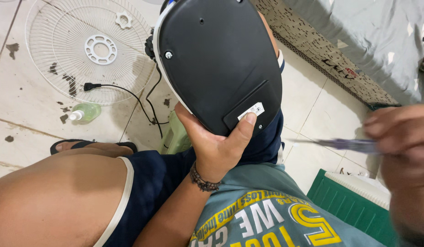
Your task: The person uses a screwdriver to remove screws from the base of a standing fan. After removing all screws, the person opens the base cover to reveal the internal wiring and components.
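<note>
Fan base [216,59] clamped in left hand [216,146]; screwdriver [344,145] pinched in right hand [399,132]; could slip off the lap if loosened.

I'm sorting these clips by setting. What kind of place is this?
Most likely a room at home: a tiled floor, a bed with grey bedding alongside, and a white fan grille lying flat on the tiles.

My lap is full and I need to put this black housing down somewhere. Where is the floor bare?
Bare tile lies right of the black housing, between the bed edge and green box. A smaller patch lies below the fan grille, past the bottle. The left is crowded: grille, cord, sandalled foot.
</note>
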